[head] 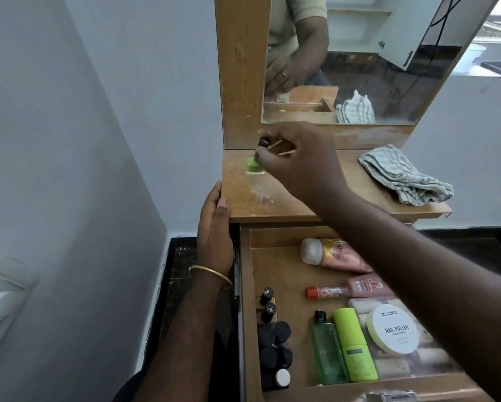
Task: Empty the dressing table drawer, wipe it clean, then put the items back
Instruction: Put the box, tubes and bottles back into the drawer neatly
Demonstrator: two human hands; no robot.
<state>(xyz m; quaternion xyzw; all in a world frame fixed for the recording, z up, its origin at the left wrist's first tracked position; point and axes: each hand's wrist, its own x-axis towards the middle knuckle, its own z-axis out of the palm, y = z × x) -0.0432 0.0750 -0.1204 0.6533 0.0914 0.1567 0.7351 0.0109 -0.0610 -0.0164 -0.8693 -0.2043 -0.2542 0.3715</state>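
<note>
The wooden drawer (pixel 246 285) stands pulled out below the dressing table top (pixel 345 204). It holds pink tubes (pixel 336 258), a green bottle (pixel 327 352), a lime bottle (pixel 356 346), a round nail polish wipes tub (pixel 392 329) and several black-capped bottles (pixel 274 343). My right hand (pixel 298 161) reaches over the top's back left corner, gripping a small dark bottle (pixel 263 141) and thin wooden sticks (pixel 285 152), its fingertips at a green container (pixel 253 166) standing there. My left hand (pixel 216 227) rests on the top's left front corner.
A checked grey cloth (pixel 405 175) lies crumpled on the right of the table top. The mirror (pixel 359 59) rises behind it. A white wall (pixel 84 140) closes in on the left, with a switch plate (pixel 0 288) low down. Dark floor shows below.
</note>
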